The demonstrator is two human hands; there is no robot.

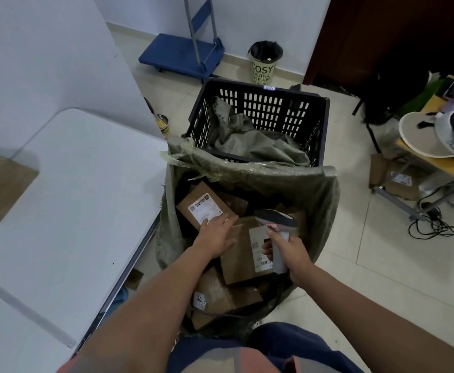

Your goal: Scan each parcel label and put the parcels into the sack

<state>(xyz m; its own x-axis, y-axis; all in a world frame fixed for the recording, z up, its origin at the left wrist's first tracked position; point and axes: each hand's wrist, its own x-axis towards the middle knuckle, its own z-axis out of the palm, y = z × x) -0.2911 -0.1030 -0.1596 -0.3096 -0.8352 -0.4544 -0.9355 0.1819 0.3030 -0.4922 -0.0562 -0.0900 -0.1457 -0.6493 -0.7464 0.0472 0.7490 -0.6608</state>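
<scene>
Behind sack (322,200), black crate (325,122); white table (72,197) left

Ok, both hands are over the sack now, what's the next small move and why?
Probably draw the left hand back toward the white table. Its straight fingers only rest on parcels already lying in the sack, while the right hand grips the scanner above them.

Walls: pale white plaster wall (247,20), seen far.
Floor: cream glossy floor tiles (382,265).
Left: white folding table (72,197).
Far: blue flat platform trolley (177,53).
Far right: dark brown wooden door (395,30).
</scene>
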